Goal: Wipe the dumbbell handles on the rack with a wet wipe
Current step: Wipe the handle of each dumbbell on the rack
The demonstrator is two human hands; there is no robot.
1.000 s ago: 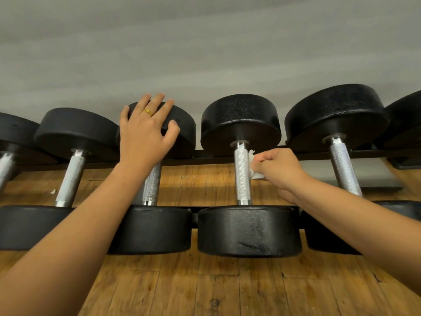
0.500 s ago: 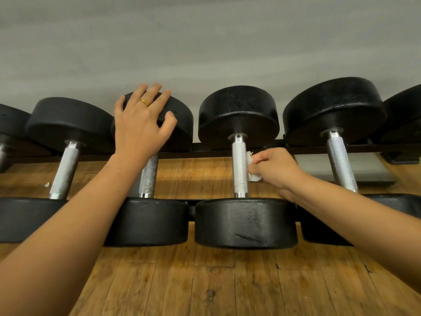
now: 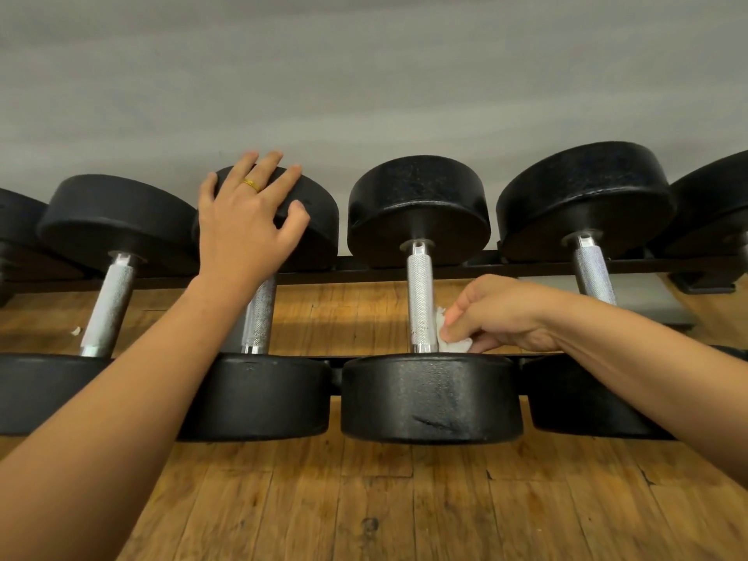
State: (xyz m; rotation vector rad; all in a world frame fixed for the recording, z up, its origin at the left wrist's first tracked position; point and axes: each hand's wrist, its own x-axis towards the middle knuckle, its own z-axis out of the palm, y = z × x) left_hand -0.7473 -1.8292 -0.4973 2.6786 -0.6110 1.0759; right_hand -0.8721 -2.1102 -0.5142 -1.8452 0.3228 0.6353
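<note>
Head view, near to far. Closest, a worn plank floor (image 3: 364, 512) with one dark knot. Across it, two bare forearms (image 3: 121, 439) reaching in from the lower corners.

Next, the black near heads (image 3: 259, 398) of the dumbbells (image 3: 431, 398), side by side along the front rail of the rack (image 3: 364, 274); the middle head scuffed on its face.

Just above that scuffed head, the right hand (image 3: 498, 313), low beside a knurled steel handle (image 3: 419, 293). Fingers (image 3: 459, 315) curled together, pinching a crumpled white wipe (image 3: 453, 344). Wipe pressed to the right side of the handle at its lower end, just over the collar and touching the top of the near head.

One dumbbell to the left, the second handle (image 3: 259, 313) half hidden behind the left wrist. Further left, another handle (image 3: 109, 305), and a small white scrap (image 3: 75, 330) on the floor beneath it.

Farther up, the left hand (image 3: 247, 224) laid flat on the far head (image 3: 319, 220) of that second dumbbell. Fingers (image 3: 285, 182) spread apart and nearly straight over the rounded edge, thumb bent against the head's face, holding nothing; a gold ring (image 3: 251, 184) on one finger.

Behind, the remaining far heads (image 3: 421, 204) in a row along the rack's back rail, with a fourth handle (image 3: 593, 273) to the right, partly behind the right forearm.

Farthest, a plain grey wall (image 3: 364, 74).
</note>
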